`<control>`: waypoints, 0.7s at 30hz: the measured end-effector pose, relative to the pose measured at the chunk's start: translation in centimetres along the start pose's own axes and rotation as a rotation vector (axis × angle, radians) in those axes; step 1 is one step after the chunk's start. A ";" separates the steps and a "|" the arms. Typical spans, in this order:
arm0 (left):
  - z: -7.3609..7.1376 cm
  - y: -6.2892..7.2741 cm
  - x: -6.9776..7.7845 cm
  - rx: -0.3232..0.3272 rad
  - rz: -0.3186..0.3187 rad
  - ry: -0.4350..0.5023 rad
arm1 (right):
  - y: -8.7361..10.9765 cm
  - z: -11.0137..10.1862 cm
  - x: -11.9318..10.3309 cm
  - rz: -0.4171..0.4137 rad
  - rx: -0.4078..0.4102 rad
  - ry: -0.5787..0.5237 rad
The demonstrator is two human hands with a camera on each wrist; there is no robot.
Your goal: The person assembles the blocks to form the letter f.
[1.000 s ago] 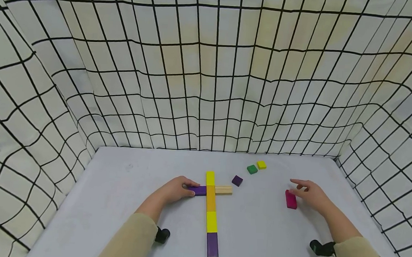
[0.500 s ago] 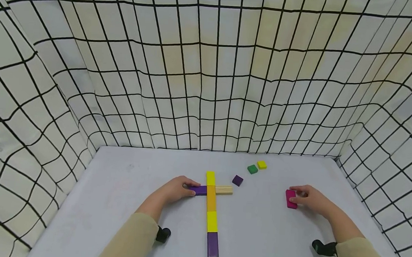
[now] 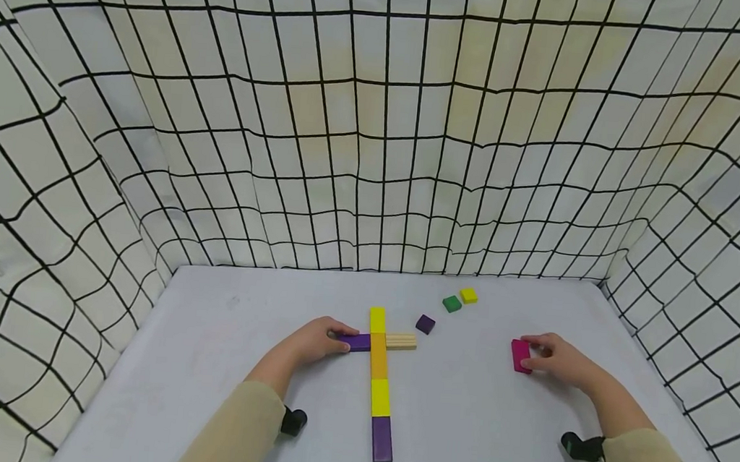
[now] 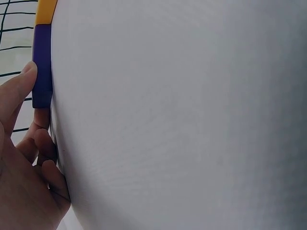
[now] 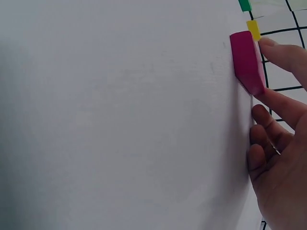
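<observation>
My left hand (image 3: pixel 314 340) grips the outer end of a purple block (image 3: pixel 356 342), thumb on one side and fingers at the end. That block's inner end meets an orange block (image 3: pixel 378 356) in a straight row. The row also has a yellow block (image 3: pixel 377 319) at the far end, another yellow block (image 3: pixel 380 397) and a purple block (image 3: pixel 382 440) at the near end. A ridged pale wooden block (image 3: pixel 401 341) extends rightward from it. Over to the right, my right hand (image 3: pixel 558 360) pinches a magenta block (image 3: pixel 520 355) between thumb and index finger; its other fingers are curled in the right wrist view.
Small dark purple (image 3: pixel 425 324), green and yellow cubes lie behind the row on the right, the green cube (image 3: pixel 452 304) beside the yellow cube (image 3: pixel 468 295). A white table (image 3: pixel 452 426) carries everything. Black netting (image 3: pixel 377 141) over white sheeting encloses the back and sides.
My right hand's fingers, extended beyond the magenta block a second ago, have closed on it. The left hand has kept its grip on the purple block, and the row is unchanged.
</observation>
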State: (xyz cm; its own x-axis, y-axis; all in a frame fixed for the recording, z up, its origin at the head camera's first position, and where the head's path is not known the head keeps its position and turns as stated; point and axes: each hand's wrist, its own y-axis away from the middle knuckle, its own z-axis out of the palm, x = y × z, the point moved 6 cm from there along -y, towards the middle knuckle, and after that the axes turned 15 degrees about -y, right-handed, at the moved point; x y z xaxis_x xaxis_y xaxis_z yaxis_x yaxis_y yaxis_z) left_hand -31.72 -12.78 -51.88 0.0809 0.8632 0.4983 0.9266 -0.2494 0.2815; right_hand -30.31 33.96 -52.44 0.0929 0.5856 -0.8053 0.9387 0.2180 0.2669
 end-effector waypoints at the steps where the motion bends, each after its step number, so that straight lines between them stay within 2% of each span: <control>1: 0.0 0.0 0.0 0.002 0.002 0.000 | 0.1 0.0 0.0 0.006 -0.001 -0.004; 8: 0.1 0.0 -0.2 0.000 -0.008 0.001 | 0.5 0.1 -0.3 0.000 -0.025 -0.024; 21: 0.1 -0.1 -0.2 0.001 -0.006 0.011 | 0.7 0.2 -0.7 0.014 -0.005 -0.049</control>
State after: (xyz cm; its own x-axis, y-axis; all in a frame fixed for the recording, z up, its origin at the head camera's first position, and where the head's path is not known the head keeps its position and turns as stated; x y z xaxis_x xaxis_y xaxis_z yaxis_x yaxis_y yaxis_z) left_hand -31.78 -12.88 -52.10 0.0710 0.8599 0.5055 0.9275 -0.2434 0.2838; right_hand -29.62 33.59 -51.79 0.1229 0.5495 -0.8264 0.9356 0.2137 0.2812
